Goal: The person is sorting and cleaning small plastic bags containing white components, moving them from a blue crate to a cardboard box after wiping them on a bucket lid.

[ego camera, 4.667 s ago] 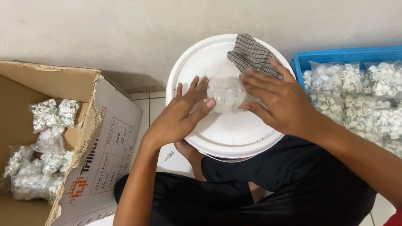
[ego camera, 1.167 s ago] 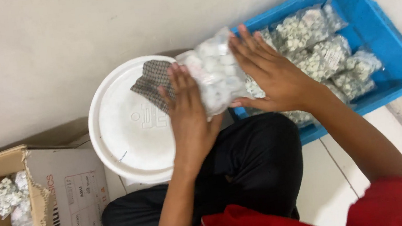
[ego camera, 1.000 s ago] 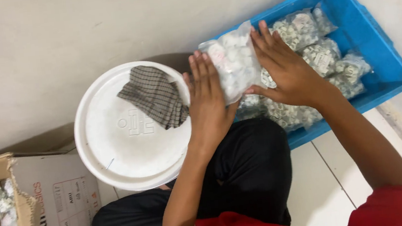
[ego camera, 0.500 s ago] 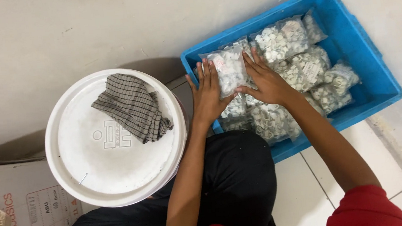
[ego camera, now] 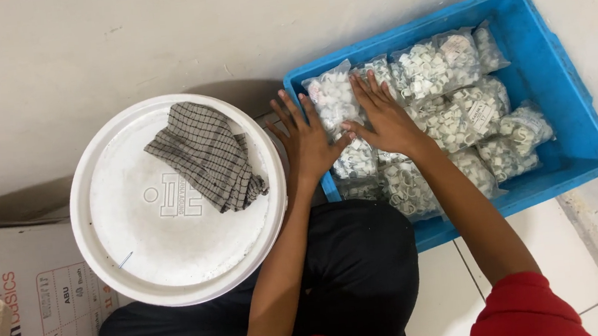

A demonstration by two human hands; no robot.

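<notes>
Clear bag of small white parts is now lying in the blue crate, both hands flattening it.

The clear bag of small white parts [ego camera: 332, 98], which was being carried between the palms over the white bucket lid a second ago, is now resting at the far left corner of the blue crate [ego camera: 579, 153], on top of the other packed bags [ego camera: 455, 107]. The left hand [ego camera: 305, 141] is lying spread at its left edge and the right hand [ego camera: 382, 111] is pressing spread across its right side; neither is pinching it. To the left, the checked cloth [ego camera: 209, 162] is lying on the white bucket lid [ego camera: 136, 237], and the cardboard box [ego camera: 24, 300] is sitting at the near left.
</notes>
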